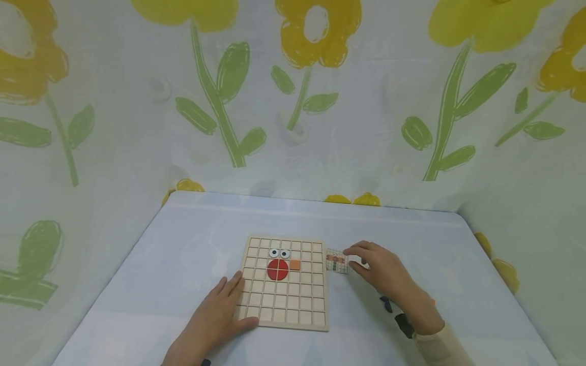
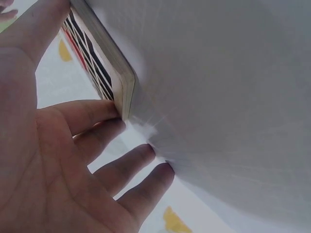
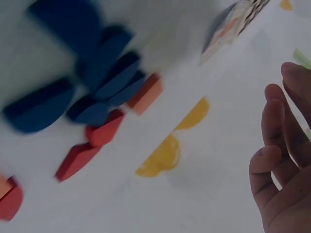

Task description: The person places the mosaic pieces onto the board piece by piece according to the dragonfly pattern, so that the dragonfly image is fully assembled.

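Note:
A wooden grid board (image 1: 293, 303) lies on the table. Two round eye pieces (image 1: 280, 253), a red disc (image 1: 277, 270) made of quarter pieces and an orange square (image 1: 295, 265) sit in its cells. My left hand (image 1: 220, 315) rests at the board's lower left corner, fingers along the left side and thumb by the near edge. In the left wrist view its fingertips touch the board's edge (image 2: 127, 92). Beside the board's right side is a small printed pattern card (image 1: 337, 261). My right hand (image 1: 382, 269) is at the card's right edge, thumb and forefinger apart, nothing gripped.
Dark blue half-round pieces (image 3: 41, 104), red pieces (image 3: 77, 160) and an orange piece (image 3: 146, 94) lie loose under my right wrist; the arm partly hides them in the head view. A flower-printed cloth (image 1: 343, 152) stands behind the white table (image 1: 206, 218).

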{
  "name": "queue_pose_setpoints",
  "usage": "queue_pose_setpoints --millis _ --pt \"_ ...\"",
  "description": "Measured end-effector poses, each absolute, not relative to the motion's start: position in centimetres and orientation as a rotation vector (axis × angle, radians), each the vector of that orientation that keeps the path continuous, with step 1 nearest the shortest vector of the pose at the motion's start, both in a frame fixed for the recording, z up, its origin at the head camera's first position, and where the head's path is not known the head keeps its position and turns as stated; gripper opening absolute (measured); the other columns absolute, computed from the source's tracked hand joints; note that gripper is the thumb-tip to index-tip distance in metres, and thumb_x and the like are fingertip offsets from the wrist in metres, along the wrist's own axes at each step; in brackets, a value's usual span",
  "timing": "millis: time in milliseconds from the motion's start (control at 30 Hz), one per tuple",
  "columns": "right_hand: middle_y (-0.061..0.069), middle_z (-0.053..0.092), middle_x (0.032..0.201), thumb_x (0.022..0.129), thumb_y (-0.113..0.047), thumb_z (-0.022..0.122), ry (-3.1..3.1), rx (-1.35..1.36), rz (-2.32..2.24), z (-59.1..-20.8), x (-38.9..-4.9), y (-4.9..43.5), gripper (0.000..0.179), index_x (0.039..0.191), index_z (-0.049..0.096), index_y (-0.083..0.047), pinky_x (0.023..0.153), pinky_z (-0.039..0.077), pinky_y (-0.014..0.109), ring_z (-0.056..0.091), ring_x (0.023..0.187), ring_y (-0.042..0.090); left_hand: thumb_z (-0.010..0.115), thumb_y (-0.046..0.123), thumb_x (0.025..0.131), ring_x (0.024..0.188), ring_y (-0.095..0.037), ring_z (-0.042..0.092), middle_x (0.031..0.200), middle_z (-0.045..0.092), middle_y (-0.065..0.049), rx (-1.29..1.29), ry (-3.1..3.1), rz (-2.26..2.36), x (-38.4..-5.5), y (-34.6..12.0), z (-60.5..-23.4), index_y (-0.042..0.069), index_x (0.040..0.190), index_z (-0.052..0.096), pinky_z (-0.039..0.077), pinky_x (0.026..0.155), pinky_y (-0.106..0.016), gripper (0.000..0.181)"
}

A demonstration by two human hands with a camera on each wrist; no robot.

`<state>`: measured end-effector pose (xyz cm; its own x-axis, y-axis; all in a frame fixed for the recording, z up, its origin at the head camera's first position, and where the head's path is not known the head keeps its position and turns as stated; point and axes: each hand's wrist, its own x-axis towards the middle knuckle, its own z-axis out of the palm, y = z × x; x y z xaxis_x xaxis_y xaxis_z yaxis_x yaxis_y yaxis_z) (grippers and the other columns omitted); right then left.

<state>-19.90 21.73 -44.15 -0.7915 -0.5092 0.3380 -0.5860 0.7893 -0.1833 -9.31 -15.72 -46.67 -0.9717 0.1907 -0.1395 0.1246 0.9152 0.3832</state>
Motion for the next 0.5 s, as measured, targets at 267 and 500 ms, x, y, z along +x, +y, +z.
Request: queue_pose_setpoints --millis 267,500 --pt "-0.006 0.070 0.109 0.082 -0.013 0.086 -2.836 0.713 0.379 -44.3 -19.4 24.1 0.033 0.112 0.077 -0.019 0.065 0.056 0.026 0.059 0.078 0.007 0.078 0.060 0.080 0.144 -0.049 0.033 0.160 0.036 -0.019 0.237 2.904 0.569 -9.3 -15.7 -46.5 -0.006 0.149 0.045 0.032 0.117 -0.057 0.100" --pt "-0.005 0.070 0.110 0.084 -0.019 0.085 -2.953 0.607 0.406 -45.1 -19.3 25.7 0.032 0.114 0.076 -0.019 0.074 0.061 0.031 0.065 0.085 0.011 0.077 0.060 0.080 0.144 -0.049 0.033 0.160 0.036 -0.019 0.240 2.893 0.565 -9.4 -15.7 -46.6 -0.006 0.149 0.045 0.032 0.117 -0.058 0.101"
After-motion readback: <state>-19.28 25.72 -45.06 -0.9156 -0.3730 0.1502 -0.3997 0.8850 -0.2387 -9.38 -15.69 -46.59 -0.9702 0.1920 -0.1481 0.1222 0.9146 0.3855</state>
